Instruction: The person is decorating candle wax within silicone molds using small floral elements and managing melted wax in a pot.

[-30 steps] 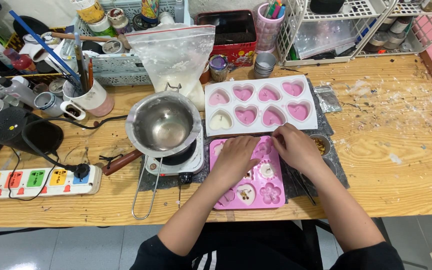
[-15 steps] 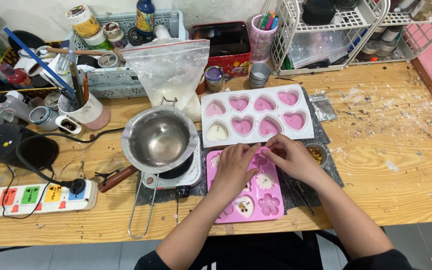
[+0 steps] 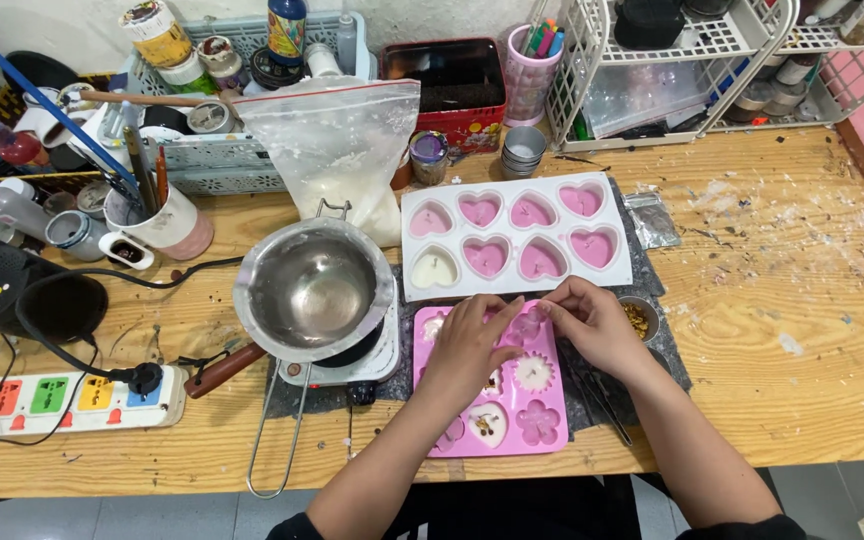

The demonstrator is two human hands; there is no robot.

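While both hands are working over the pink flower mould (image 3: 537,425) near the front edge of the wooden table (image 3: 782,370), the head view is showing the left hand (image 3: 472,345) lying flat across the mould's upper left cavities, fingers together and pressing down to steady it. The right hand (image 3: 592,325) is meeting it from the other side, its fingertips pinched close at a cavity in the top row; whether something tiny is held between them I cannot tell. Several cavities are already holding pale wax with dark flecks, so this is looking like the decorating step, about midway. Just right of the mould a small round dish of dried bits (image 3: 638,316) is sitting within reach, and the next move is probably calling for a light, precise pinch from it. Behind the mould, the white heart mould (image 3: 512,240) is lying filled with pink wax, and to the left a steel melting pot (image 3: 312,290) is resting on a small hotplate (image 3: 377,355)
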